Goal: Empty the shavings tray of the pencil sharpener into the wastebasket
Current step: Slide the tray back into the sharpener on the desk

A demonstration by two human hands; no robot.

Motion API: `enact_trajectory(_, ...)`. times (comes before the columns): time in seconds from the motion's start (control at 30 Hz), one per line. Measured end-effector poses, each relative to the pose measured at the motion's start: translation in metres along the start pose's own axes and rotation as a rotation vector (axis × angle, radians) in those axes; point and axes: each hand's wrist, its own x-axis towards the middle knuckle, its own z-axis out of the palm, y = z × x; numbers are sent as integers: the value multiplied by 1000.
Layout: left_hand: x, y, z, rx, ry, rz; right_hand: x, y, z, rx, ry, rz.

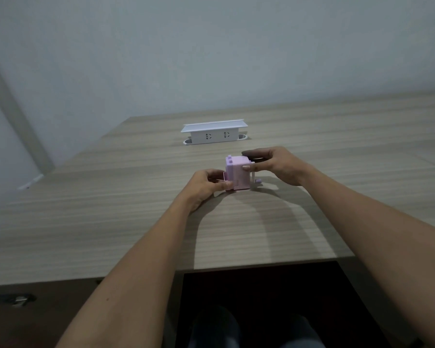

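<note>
A small pink pencil sharpener [238, 174] stands upright on the wooden desk [111, 222], its crank handle [258, 181] hanging at its right side. My right hand [276, 167] grips the sharpener's body from above and from the right, thumb on the front face. My left hand [206, 187] pinches the clear shavings tray [222, 177], which sticks out a short way from the sharpener's lower left side. No wastebasket is in view.
A white pop-up power socket box [214, 133] stands on the desk behind the sharpener. The desk's front edge [261, 266] is near my body, with dark floor and my legs below it. A wall rises behind the desk.
</note>
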Motion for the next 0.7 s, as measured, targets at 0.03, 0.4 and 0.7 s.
enact_trajectory(0.03,1,2,2,1,-15,2,0,1,0,1,2,-1)
enact_trajectory(0.4,2,5,3,-14,-21,19,-4,12,-2,12,23,2)
enact_trajectory(0.7,17,17,9,-15,40,51,10,17,-15,-8,-13,-25)
